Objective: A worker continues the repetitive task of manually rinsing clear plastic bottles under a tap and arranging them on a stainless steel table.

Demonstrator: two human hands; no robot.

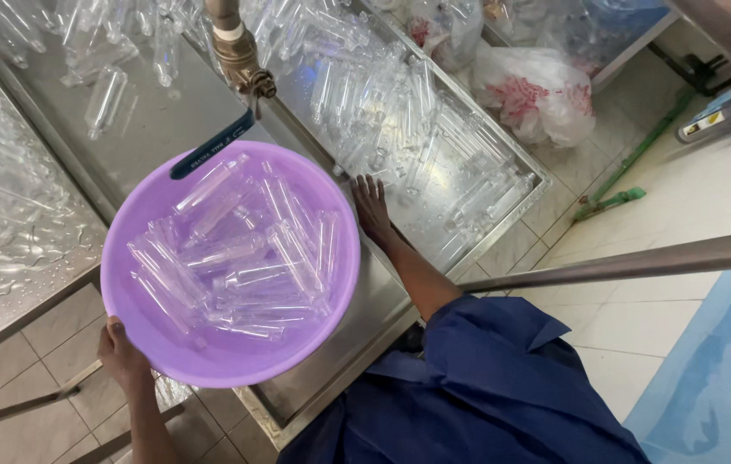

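A round purple basin holds several clear plastic tubes lying in a heap. My left hand grips the basin's near-left rim from below. My right hand lies flat with its fingers stretched out on the steel sink edge, right against the basin's right rim. I cannot tell whether it bears the basin. The basin sits over the steel sink, just under a brass tap with a blue lever handle.
Steel sink troughs behind and to the right are full of clear tubes. A wet steel surface lies at the left. White plastic bags sit at the back right. A steel pipe crosses the right side above the tiled floor.
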